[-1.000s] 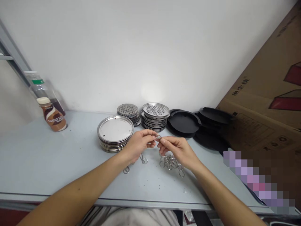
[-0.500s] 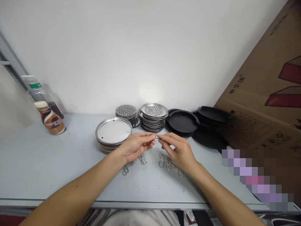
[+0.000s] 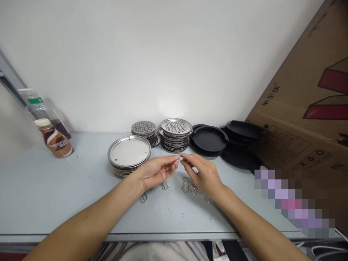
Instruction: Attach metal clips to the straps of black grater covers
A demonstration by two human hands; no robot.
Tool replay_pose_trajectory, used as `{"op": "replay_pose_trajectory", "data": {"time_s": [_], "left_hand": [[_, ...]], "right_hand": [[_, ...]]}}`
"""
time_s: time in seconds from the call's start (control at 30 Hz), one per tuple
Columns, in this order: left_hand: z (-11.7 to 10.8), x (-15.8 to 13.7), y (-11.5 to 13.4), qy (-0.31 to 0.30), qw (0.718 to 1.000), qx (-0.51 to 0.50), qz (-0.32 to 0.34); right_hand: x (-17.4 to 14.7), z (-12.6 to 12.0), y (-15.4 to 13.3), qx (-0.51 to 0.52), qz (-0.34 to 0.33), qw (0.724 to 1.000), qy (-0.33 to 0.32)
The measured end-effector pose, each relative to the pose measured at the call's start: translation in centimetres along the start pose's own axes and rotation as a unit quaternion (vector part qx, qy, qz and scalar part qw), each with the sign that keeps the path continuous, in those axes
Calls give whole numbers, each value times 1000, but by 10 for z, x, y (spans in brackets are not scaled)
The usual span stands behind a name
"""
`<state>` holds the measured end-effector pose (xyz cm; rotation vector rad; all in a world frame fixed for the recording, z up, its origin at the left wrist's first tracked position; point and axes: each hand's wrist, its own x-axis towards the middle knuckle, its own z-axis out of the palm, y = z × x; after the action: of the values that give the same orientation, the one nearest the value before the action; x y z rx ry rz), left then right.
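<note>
Fingers of my left hand (image 3: 158,172) and my right hand (image 3: 204,174) meet above the table. Both hands are closed in a pinch on a small shiny metal piece (image 3: 179,158), mostly hidden by the fingertips. Below my right hand lie several metal wire loops with rings (image 3: 186,189), partly covered by it. More wire loops (image 3: 143,198) are on the table under my left hand. Just behind my left wrist is a stack of round silver metal plates (image 3: 129,151), the top one with small holes near its rim.
Perforated metal discs (image 3: 143,128) and a stack of grater-like discs (image 3: 176,127) stand by the wall. Black round trays (image 3: 209,138) are piled to their right, beside a large cardboard box (image 3: 293,119). A Nescafé bottle (image 3: 56,139) and a clear bottle (image 3: 35,105) stand left.
The view has shifted slightly, and things appear a little farther left. Both hands keep nearly the same pinch, with small finger movements around the metal piece.
</note>
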<state>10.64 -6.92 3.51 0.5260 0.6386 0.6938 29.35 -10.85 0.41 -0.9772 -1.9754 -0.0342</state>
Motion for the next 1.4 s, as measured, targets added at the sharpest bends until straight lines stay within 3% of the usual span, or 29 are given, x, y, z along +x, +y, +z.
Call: {"op": "replay_pose_trajectory", "data": {"time_s": [0.2, 0.33, 0.47, 0.53, 0.8, 0.9, 1.0, 1.1, 1.2, 1.27, 1.4], "left_hand": [[0, 2, 0, 8, 1000, -9, 7], [-1, 0, -2, 3, 993, 95, 71], [3, -4, -6, 34, 945, 254, 206], [5, -5, -8, 41, 924, 295, 241], [3, -2, -19, 31, 922, 307, 234], [-2, 3, -22, 32, 930, 293, 218], [-6, 9, -21, 43, 922, 308, 231], [-8, 16, -24, 56, 894, 372, 244], [-9, 22, -37, 43, 854, 470, 220], [-8, 23, -44, 7, 804, 547, 232], [-9, 9, -31, -75, 668, 685, 281]], "right_hand": [[1, 0, 0, -49, -27, 998, -2], [1, 0, -1, -65, -23, 997, 32], [-1, -1, -4, -87, -20, 994, 62], [-2, -1, -6, -86, -19, 994, 65], [-8, 11, -10, -91, -27, 992, 83], [-7, 18, -10, -55, 9, 997, 60], [2, 14, -10, 25, 81, 996, -4], [11, -6, -1, 116, 193, 972, -61], [14, -36, 20, 120, 293, 943, -100], [12, -53, 35, 63, 313, 934, -159], [7, -65, 50, 12, 272, 910, -311]]}}
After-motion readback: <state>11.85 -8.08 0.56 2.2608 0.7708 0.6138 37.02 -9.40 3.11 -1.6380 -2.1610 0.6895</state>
